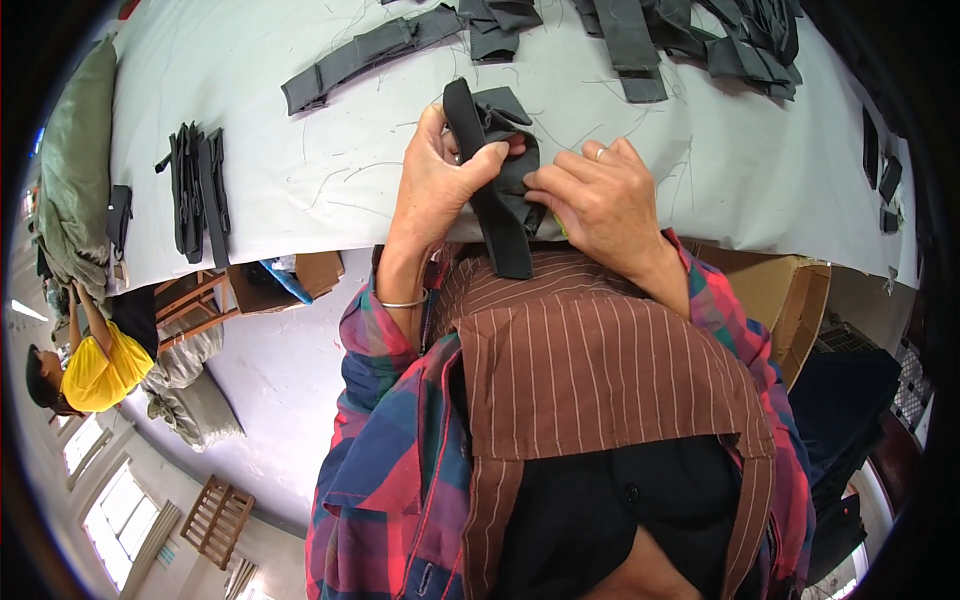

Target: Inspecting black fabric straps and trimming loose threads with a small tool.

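Two hands were closed on one dark fabric piece at the near edge of the counter. The upper end of the piece was gripped between the thumb and fingers of the left hand, while its bunched middle was pinched by the right hand, on which a ring was worn. A flat strip of the piece hung below both hands. More dark strips were laid beyond the hands

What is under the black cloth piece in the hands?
Under the black cloth piece lies the pale table cover, scattered with loose threads. The spot right beneath is hidden by both hands' fingers and the cloth.
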The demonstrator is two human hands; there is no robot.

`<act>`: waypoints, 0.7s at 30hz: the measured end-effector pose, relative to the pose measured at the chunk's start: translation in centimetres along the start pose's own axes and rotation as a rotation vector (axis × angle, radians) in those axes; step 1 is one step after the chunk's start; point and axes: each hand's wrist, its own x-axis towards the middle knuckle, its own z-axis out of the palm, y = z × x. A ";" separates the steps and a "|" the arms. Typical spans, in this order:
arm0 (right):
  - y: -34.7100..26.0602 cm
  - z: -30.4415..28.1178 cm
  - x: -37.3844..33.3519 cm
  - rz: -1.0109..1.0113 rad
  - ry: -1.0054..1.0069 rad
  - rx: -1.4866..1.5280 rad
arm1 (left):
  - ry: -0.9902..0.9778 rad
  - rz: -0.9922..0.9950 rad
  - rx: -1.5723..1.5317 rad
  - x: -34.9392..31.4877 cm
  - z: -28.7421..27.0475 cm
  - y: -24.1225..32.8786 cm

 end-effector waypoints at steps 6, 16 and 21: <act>0.3 -0.7 -0.1 0.313 0.057 0.352 | 0.028 0.001 -0.064 -0.3 -0.3 0.0; -1.4 -1.5 0.0 0.304 -0.125 0.486 | 0.088 0.115 -0.156 -2.5 -0.3 2.6; -1.0 -4.9 0.3 0.363 -0.585 1.148 | 0.146 0.169 -0.189 -3.2 -1.9 3.2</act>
